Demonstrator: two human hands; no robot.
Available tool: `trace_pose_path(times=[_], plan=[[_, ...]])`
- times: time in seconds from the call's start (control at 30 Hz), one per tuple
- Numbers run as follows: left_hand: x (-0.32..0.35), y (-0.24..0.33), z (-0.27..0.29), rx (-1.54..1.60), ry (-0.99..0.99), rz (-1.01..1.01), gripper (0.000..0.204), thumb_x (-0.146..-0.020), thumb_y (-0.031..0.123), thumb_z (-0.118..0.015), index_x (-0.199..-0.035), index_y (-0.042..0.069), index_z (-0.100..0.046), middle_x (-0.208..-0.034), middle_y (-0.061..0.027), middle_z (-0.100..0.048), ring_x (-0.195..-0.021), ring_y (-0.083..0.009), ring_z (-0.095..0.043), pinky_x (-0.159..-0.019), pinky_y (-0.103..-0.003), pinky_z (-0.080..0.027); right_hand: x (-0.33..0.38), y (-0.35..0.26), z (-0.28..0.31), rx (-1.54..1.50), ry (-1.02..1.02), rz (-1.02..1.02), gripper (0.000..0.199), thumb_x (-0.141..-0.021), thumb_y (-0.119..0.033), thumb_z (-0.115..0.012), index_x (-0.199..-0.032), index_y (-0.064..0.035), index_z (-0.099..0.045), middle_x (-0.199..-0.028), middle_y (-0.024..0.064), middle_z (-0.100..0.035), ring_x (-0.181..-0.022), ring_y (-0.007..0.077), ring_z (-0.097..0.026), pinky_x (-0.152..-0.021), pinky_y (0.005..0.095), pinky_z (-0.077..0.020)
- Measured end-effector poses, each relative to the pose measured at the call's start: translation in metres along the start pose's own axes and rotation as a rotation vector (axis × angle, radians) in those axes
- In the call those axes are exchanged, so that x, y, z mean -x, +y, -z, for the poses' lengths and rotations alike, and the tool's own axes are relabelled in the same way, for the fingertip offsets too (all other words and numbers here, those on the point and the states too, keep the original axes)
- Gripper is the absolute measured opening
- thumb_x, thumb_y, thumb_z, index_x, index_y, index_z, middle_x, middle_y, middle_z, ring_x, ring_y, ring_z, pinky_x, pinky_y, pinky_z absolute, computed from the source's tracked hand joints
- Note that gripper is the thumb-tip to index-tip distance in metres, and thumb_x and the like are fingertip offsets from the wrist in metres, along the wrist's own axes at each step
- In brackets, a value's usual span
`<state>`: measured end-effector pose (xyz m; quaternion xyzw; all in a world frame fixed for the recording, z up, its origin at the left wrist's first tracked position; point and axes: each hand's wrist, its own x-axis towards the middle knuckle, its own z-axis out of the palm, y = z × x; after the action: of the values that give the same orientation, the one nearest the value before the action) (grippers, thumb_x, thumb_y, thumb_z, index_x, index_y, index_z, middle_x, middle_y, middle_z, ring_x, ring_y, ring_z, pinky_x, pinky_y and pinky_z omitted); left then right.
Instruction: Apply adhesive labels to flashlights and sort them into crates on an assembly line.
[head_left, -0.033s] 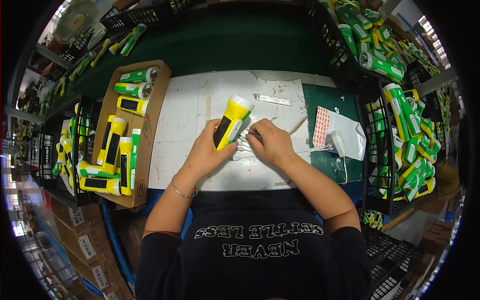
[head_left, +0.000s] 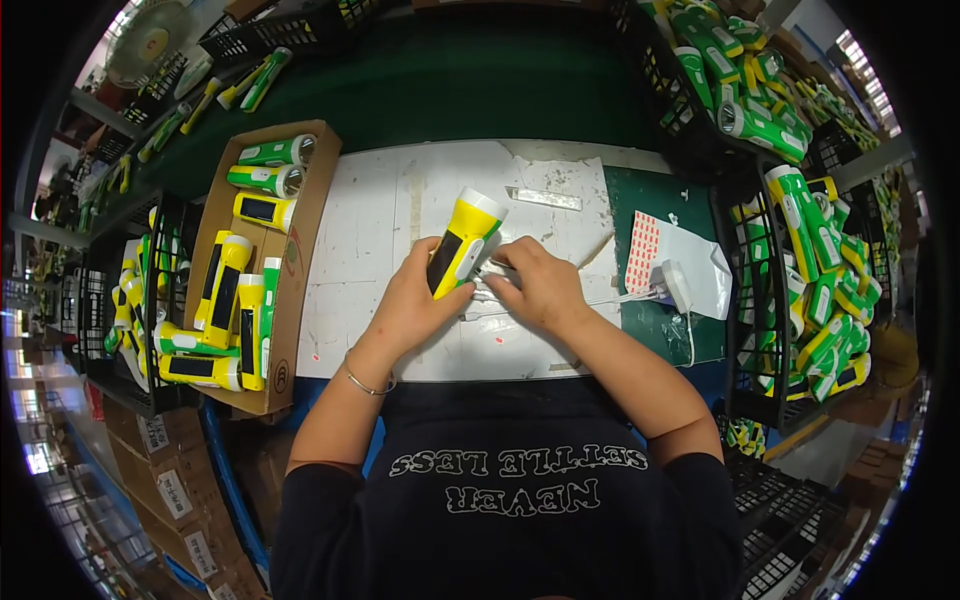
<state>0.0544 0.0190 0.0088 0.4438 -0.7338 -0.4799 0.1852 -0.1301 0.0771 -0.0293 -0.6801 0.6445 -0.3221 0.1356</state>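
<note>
Our left hand point(head_left: 415, 305) has its fingers wrapped around a yellow torch point(head_left: 462, 243), holding it tilted just above the white tabletop point(head_left: 360, 230), lens end pointing away from us. Our right hand point(head_left: 545, 290) sits just beside the torch's lower end, fingers pressed together, pinching something small and pale that we cannot make out. A white cable point(head_left: 620, 298) runs from there to a small white box point(head_left: 675, 285) on the right. A cardboard box point(head_left: 300, 260) of torches lies to the left; a sheet of red stickers point(head_left: 642, 250) lies to the right.
</note>
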Motion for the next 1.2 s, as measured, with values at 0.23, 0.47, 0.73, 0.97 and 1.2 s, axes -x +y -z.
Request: trace_pose_path(times=[0.23,0.47,0.73,0.97,1.2], plan=[[-0.005,-0.004,-0.005,-0.058,0.108,-0.025,0.060,-0.071,0.022,-0.071,-0.119,0.001,-0.040,-0.107,-0.0210,-0.055,-0.098,-0.0320,-0.056,-0.084,-0.036,-0.045,0.000,0.002,-0.005,-0.092,0.005,0.001,0.020,-0.081,-0.024,-0.060,-0.096,-0.0113,-0.059,-0.088,0.0056,-0.061,-0.075,0.0264,-0.062,-0.061,0.0363,-0.0497],[-0.007,0.008,-0.018,-0.011,0.059,-0.054,0.059,-0.071,0.021,-0.071,-0.118,0.001,-0.041,-0.104,-0.0213,-0.055,-0.097,-0.0327,-0.056,-0.083,-0.037,-0.045,-0.008,-0.004,0.036,-0.588,0.003,-0.231,0.020,-0.077,-0.014,-0.070,-0.091,-0.0028,-0.062,-0.077,0.0011,-0.060,-0.061,0.0019,-0.044,-0.054,0.0179,-0.0368],[-0.005,0.012,-0.027,-0.246,0.191,-0.193,0.056,-0.072,0.021,-0.070,-0.118,0.004,-0.042,-0.102,-0.0163,-0.053,-0.088,-0.0326,-0.058,-0.073,-0.038,-0.049,-0.004,-0.004,0.037,-0.377,0.079,-0.189,0.018,-0.076,-0.015,-0.072,-0.083,-0.0002,-0.063,-0.072,-0.0001,-0.061,-0.062,0.0024,-0.048,-0.055,0.0187,-0.0411],[-0.004,0.020,-0.029,-0.433,0.297,-0.288,0.052,-0.072,0.018,-0.069,-0.117,0.008,-0.045,-0.098,-0.0115,-0.051,-0.081,-0.0316,-0.058,-0.064,-0.039,-0.050,-0.003,-0.007,0.034,-0.631,0.091,-0.361,0.019,-0.076,-0.013,-0.072,-0.084,0.0010,-0.062,-0.074,0.0006,-0.061,-0.063,0.0016,-0.049,-0.055,0.0156,-0.0397],[-0.010,0.012,-0.035,-0.345,0.251,-0.314,0.049,-0.071,0.019,-0.070,-0.112,0.007,-0.046,-0.102,-0.0129,-0.051,-0.085,-0.0339,-0.057,-0.068,-0.039,-0.049,0.008,-0.010,0.046,-0.498,0.082,-0.302,0.019,-0.075,-0.014,-0.073,-0.085,-0.0010,-0.064,-0.073,-0.0016,-0.063,-0.052,0.0004,-0.039,-0.048,0.0170,-0.0351]])
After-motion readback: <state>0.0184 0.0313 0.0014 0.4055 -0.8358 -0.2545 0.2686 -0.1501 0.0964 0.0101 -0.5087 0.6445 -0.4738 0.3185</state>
